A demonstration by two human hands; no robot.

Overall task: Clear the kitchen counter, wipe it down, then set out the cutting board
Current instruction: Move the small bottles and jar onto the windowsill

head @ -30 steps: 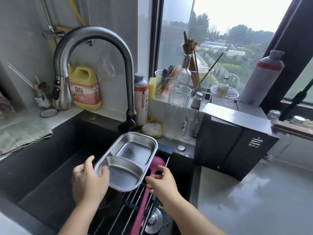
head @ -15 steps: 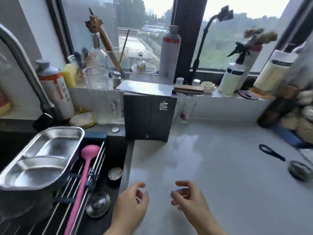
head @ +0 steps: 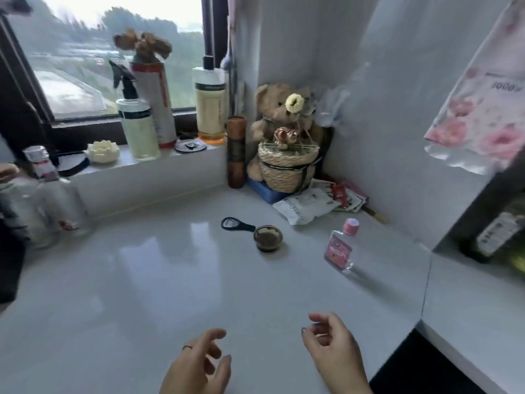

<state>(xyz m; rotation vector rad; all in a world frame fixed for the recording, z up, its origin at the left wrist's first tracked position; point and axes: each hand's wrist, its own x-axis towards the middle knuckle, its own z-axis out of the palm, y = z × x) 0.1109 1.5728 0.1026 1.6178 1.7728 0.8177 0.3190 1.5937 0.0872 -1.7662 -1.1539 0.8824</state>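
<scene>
The glossy white counter (head: 159,280) fills the view. On it lie a black bottle opener (head: 235,224), a small round dark jar (head: 268,237), and a small clear bottle with a pink cap and pink label (head: 340,248). Snack packets (head: 309,204) lie in the far corner. My left hand (head: 199,365) and my right hand (head: 332,351) hover low over the counter's near part, both holding nothing, fingers loosely curled and apart. No cutting board or cloth is in sight.
A teddy bear with a woven basket (head: 287,166) sits in the corner beside a brown cylinder (head: 235,152). Spray bottle (head: 136,120) and pump bottle (head: 210,103) stand on the windowsill. Clear bottles (head: 54,200) stand at left. A floral cloth (head: 480,109) hangs at right.
The view has swung right, from the sink and steel tray to the counter's far corner. Both hands let go of the tray and now hover with nothing in them.
</scene>
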